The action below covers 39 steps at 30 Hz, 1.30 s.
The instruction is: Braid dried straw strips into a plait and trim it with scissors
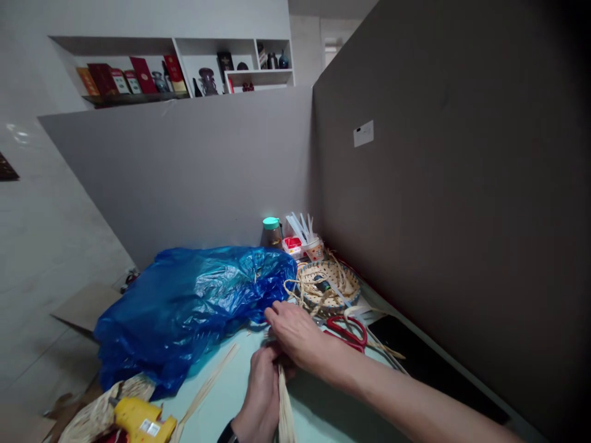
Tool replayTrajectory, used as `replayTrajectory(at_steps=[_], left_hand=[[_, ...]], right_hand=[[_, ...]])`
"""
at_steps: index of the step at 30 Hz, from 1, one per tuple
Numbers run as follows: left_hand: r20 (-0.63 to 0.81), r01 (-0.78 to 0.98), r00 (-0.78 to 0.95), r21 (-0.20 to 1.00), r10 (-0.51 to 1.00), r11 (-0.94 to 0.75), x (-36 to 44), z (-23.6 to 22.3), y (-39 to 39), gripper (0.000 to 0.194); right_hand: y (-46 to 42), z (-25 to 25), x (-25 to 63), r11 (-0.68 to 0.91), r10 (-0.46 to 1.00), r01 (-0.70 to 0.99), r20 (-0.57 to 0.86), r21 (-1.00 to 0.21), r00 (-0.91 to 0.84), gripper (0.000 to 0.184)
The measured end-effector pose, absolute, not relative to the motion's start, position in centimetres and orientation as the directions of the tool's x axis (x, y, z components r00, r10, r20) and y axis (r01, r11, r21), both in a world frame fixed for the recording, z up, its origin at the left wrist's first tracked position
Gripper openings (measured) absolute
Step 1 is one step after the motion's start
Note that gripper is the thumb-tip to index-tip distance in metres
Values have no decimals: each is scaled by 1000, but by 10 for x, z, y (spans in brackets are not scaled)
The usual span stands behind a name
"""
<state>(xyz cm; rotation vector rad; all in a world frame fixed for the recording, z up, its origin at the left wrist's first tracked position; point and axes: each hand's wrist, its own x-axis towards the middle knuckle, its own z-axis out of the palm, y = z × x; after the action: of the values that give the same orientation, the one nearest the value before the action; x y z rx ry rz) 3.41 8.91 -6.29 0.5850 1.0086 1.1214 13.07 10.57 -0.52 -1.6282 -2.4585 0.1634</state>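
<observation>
My left hand (262, 387), with a dark band at its wrist, is closed around a bundle of pale raffia strands (285, 409) that hangs down towards me. My right hand (295, 332) reaches over from the right, its fingers bent and closed just above the left hand, at the top of the bundle. What those fingers pinch is hidden behind them. Red-handled scissors (348, 332) lie just right of my right hand. Beyond it sits a round woven basket (353, 289) with braided cord (307, 286) and a small dark item in it.
A large blue plastic bag (184, 307) covers the table's left and back. A yellow glue gun (143, 421) lies front left near loose strands (207, 384). A green-lidded jar (271, 232) and a cup of white sticks (314, 248) stand by the grey partition (207, 178). A black panel (429, 360) lies right.
</observation>
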Motion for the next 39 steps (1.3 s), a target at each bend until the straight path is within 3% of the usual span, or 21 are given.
replayTrajectory(at_steps=[7,13,16,23,32,39], left_hand=[[-514,-521,213,659,831,542,33,-42,88,15],[-536,-536,262,611,803,583,33,-35,89,24],[-535,-540,255,612,805,578,31,-38,91,23],[-526,-548,268,606,807,577,31,-43,94,25],[-530,-549,300,584,793,598,32,-40,92,28],[-526,-536,334,577,782,617,32,-39,93,31]], right_hand=[[76,-11,163,170,982,919,142,-357,-126,15],[67,-22,159,159,987,818,86,-553,-134,15],[74,-29,161,161,982,700,40,-696,-186,7],[105,-52,149,-42,977,261,-94,-964,-192,30],[104,-61,144,-195,974,-152,-173,-969,-148,28],[106,-56,138,-235,972,-216,-231,-948,-42,30]])
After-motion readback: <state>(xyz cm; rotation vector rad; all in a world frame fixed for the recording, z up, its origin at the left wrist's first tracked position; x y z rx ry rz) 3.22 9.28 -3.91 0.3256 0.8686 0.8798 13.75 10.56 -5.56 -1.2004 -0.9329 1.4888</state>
